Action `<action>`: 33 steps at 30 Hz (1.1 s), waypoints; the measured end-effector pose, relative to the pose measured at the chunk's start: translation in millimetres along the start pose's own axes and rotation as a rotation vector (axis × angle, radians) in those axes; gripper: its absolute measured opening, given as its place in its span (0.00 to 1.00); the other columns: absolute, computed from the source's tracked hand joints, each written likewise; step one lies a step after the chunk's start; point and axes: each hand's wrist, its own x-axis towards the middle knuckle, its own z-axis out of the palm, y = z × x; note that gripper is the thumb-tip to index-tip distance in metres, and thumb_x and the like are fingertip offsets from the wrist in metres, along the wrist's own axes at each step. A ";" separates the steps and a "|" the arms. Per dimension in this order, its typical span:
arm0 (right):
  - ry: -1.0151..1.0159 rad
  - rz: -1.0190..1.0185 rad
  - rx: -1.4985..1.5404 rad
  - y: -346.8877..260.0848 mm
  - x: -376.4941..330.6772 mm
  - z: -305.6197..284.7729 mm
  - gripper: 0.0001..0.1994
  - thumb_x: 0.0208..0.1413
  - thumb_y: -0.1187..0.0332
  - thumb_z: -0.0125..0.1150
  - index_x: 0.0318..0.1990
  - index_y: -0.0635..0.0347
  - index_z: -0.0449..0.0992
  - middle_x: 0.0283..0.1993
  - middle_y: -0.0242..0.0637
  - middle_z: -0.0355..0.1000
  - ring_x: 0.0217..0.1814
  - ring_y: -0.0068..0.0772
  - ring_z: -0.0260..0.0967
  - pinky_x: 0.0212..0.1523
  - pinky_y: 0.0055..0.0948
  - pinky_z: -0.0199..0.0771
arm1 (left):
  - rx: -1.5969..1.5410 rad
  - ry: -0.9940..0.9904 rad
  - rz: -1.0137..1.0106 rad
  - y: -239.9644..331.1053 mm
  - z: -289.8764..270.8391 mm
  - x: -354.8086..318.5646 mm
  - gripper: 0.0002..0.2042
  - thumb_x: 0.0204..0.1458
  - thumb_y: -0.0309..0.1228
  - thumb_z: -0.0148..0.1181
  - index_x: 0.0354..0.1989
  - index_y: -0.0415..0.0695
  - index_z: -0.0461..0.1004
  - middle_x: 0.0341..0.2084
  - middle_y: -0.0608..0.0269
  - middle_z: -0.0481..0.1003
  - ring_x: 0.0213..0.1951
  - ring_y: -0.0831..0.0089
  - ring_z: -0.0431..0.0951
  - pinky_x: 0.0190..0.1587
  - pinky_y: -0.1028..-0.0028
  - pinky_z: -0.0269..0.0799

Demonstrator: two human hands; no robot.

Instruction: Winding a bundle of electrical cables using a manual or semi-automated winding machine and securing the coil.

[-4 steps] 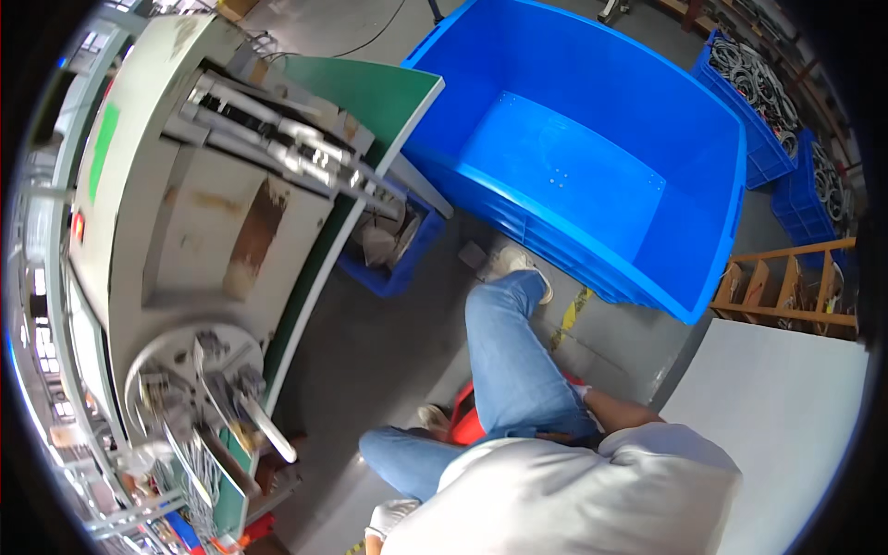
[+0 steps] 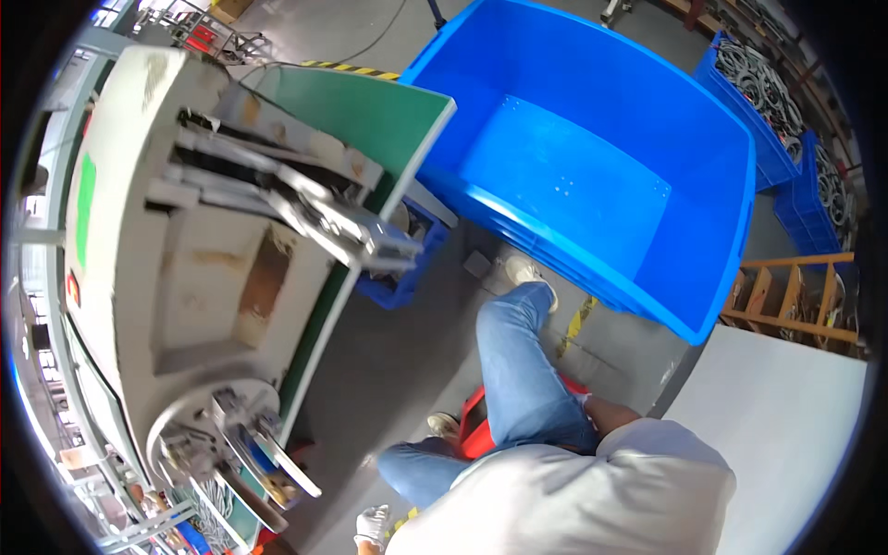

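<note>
In the head view, the whole scene has shifted in a fraction of a second: the machine [image 2: 199, 268] sits lower, and the left hand [image 2: 373, 524] shows more fully beside the shirt [image 2: 592, 490]. Its gloved fingers look close together; nothing shows in them, but I cannot tell whether the palm is empty. The right hand [image 2: 583, 400] is mostly hidden beside the thigh, so its grip cannot be told; it is near the red seat [image 2: 479, 442], which is partly under the legs.

Of the machine's parts, the disc [image 2: 185, 416] is nearest the left hand, at the machine's near end, with a bar [image 2: 289, 467] jutting out. Should the disc turn with the hand closer, the bar could catch the glove. The metal arm [image 2: 324, 222] overhangs the table edge and could pinch if it swung. Leaning far sideways might tip the seat.
</note>
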 end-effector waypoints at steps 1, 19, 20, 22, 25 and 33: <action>0.036 -0.024 -0.019 -4.7 5.5 4.8 0.26 0.61 0.48 0.42 0.51 0.62 0.73 0.54 0.44 0.72 0.51 0.38 0.69 0.56 0.38 0.64 | 0.118 0.170 -0.152 20.4 -6.8 5.0 0.11 0.50 0.33 0.62 0.34 0.37 0.79 0.25 0.57 0.78 0.27 0.73 0.77 0.30 0.74 0.73; 0.763 -0.260 -0.564 -67.9 48.7 -90.3 0.26 0.60 0.48 0.44 0.53 0.61 0.72 0.50 0.43 0.74 0.50 0.39 0.70 0.55 0.39 0.66 | 0.097 0.133 0.238 4.3 42.7 32.7 0.11 0.50 0.33 0.58 0.29 0.34 0.77 0.22 0.48 0.77 0.23 0.71 0.75 0.29 0.70 0.71; 0.836 -0.260 -0.584 -103.6 49.4 -89.4 0.26 0.60 0.48 0.44 0.53 0.61 0.72 0.49 0.43 0.74 0.50 0.39 0.70 0.55 0.39 0.66 | 0.189 0.092 0.359 42.7 56.6 42.9 0.11 0.50 0.32 0.58 0.28 0.34 0.76 0.22 0.46 0.76 0.23 0.70 0.74 0.30 0.69 0.71; 0.971 -0.291 -0.671 -108.5 16.7 -127.3 0.26 0.60 0.48 0.44 0.53 0.61 0.72 0.49 0.43 0.75 0.50 0.39 0.71 0.54 0.39 0.66 | -0.075 0.098 0.388 76.7 96.8 49.6 0.09 0.51 0.30 0.56 0.29 0.36 0.76 0.23 0.50 0.77 0.24 0.70 0.74 0.32 0.69 0.70; 0.760 -0.452 -1.417 -165.7 -66.0 -116.6 0.21 0.58 0.52 0.47 0.43 0.59 0.78 0.38 0.47 0.77 0.39 0.48 0.75 0.42 0.41 0.73 | 0.006 0.340 0.428 65.3 136.7 41.9 0.07 0.50 0.27 0.57 0.34 0.40 0.78 0.32 0.53 0.78 0.37 0.65 0.77 0.45 0.68 0.70; 0.691 -0.802 -1.177 -201.6 -228.1 27.8 0.10 0.56 0.66 0.52 0.27 0.59 0.76 0.23 0.33 0.72 0.24 0.25 0.66 0.27 0.27 0.64 | -0.216 0.719 0.698 44.2 166.6 27.5 0.10 0.50 0.23 0.56 0.41 0.42 0.77 0.40 0.54 0.76 0.45 0.59 0.74 0.53 0.67 0.66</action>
